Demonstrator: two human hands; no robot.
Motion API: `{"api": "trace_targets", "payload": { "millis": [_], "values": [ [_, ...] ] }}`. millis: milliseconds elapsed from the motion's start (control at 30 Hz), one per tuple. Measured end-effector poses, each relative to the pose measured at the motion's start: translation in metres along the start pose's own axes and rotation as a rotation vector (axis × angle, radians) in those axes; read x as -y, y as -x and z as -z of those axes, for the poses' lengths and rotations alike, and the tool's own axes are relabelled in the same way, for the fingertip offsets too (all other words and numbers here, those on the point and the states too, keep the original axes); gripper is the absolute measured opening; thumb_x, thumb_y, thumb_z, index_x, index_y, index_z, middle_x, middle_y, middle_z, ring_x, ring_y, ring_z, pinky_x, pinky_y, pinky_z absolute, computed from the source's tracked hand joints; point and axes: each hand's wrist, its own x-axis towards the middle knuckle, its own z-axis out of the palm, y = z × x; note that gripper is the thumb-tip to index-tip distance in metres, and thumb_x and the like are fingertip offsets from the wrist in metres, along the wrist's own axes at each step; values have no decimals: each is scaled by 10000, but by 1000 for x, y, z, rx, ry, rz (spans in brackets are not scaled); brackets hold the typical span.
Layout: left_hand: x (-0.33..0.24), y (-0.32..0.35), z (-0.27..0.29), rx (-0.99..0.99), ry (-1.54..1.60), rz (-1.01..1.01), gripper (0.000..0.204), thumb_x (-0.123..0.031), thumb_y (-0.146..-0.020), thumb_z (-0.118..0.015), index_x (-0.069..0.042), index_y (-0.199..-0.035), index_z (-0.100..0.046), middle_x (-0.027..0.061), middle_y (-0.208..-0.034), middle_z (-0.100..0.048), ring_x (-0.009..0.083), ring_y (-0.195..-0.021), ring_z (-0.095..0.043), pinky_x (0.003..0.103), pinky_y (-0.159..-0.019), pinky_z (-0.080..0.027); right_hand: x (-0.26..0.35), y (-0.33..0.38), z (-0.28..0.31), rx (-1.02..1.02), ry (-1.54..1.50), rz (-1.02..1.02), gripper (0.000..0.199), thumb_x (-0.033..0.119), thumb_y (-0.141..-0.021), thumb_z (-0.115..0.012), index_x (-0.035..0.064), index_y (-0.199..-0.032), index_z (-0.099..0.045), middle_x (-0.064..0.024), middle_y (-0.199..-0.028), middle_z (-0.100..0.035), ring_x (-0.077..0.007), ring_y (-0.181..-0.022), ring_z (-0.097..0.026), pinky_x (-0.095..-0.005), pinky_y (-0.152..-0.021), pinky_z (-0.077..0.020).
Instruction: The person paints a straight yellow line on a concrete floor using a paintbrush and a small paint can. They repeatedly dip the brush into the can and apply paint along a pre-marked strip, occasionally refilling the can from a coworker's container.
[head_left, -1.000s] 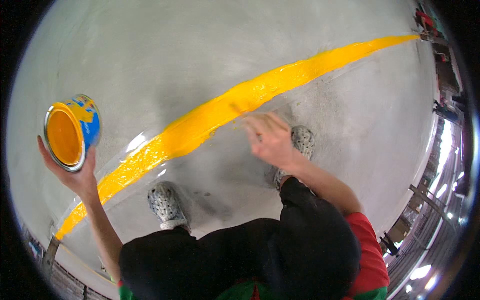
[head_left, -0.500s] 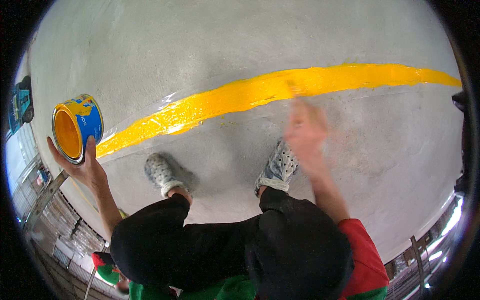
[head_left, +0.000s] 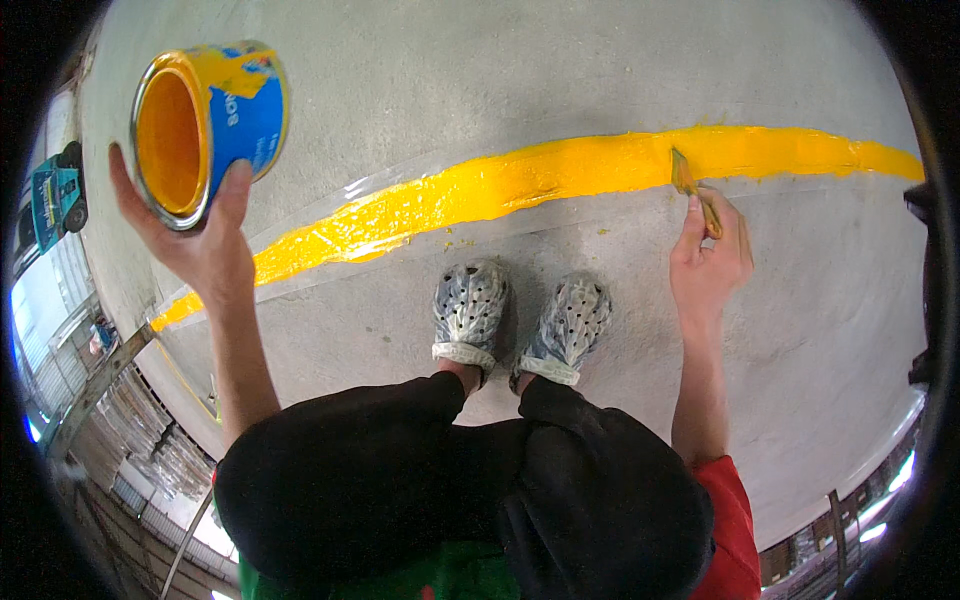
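In my left hand (head_left: 215, 245) is a blue paint can (head_left: 258, 115), tilted so that its round mouth faces left and yellow-orange paint coats the inside. Paint is also smeared down its outer wall. My right hand (head_left: 712, 250) grips a paintbrush (head_left: 708, 212) by the handle, its bristles on the wet yellow stripe (head_left: 540, 175). The stripe runs across the grey concrete floor (head_left: 480, 70), glossier toward its left part. Clear strips line parts of its edges.
My feet in patterned clogs (head_left: 470, 310) stand side by side just below the stripe. A teal vehicle (head_left: 58, 198) is at the far left. Wrapped stacks (head_left: 150, 430) stand behind a rail at the lower left. Small yellow drips (head_left: 458, 244) dot the floor.
My left foot has stepped right, beside the other. The can has risen up and to the right in my left hand. My right hand with the brush has moved right along the stripe.
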Motion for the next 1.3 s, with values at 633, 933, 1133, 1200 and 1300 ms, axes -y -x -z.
{"api": "trace_targets", "payload": {
  "millis": [633, 933, 1133, 1200, 1300],
  "values": [
    [-9, 5, -12, 24, -26, -19, 1089, -310, -693, -878, -94, -1526, -211, 167, -1366, -483, 280, -1239, -570, 418, -991, -534, -30, -16, 10, -149, 273, -24, 194, 146, -949, -609, 40, -1083, -702, -119, -951, -704, -261, -767, -682, -371, -671, -550],
    [-13, -1, -18, 62, 19, -97, 1069, -300, -705, -874, -100, -1525, -218, 160, -1363, -495, 271, -1227, -583, 413, -970, -549, 108, 64, -91, 308, -554, 103, 187, 129, -870, -670, 29, -1028, -687, -142, -895, -707, -292, -769, -696, -364, -707, -556],
    [-9, 2, -11, 64, 4, -81, 1023, -229, -718, -839, -105, -1530, -229, 161, -1384, -485, 274, -1247, -564, 406, -991, -532, 37, 22, -43, 171, -196, -141, 197, 180, -928, -646, 18, -1031, -691, -151, -873, -684, -248, -710, -669, -342, -643, -537],
    [-8, 4, -10, 67, 14, -81, 955, -61, -745, -768, -118, -1539, -241, 164, -1429, -467, 291, -1285, -530, 408, -1042, -491, 2, -1, -13, -47, 62, -83, 193, 160, -934, -638, 20, -1056, -691, -132, -889, -680, -249, -754, -653, -353, -679, -531],
    [-6, 5, -12, 45, 20, -17, 931, -38, -755, -742, -118, -1538, -244, 166, -1435, -459, 290, -1293, -523, 413, -1043, -491, -18, -19, 3, -154, 269, -28, 219, 130, -915, -643, 41, -1111, -682, -126, -939, -681, -270, -778, -650, -379, -699, -531]
  ]
}}
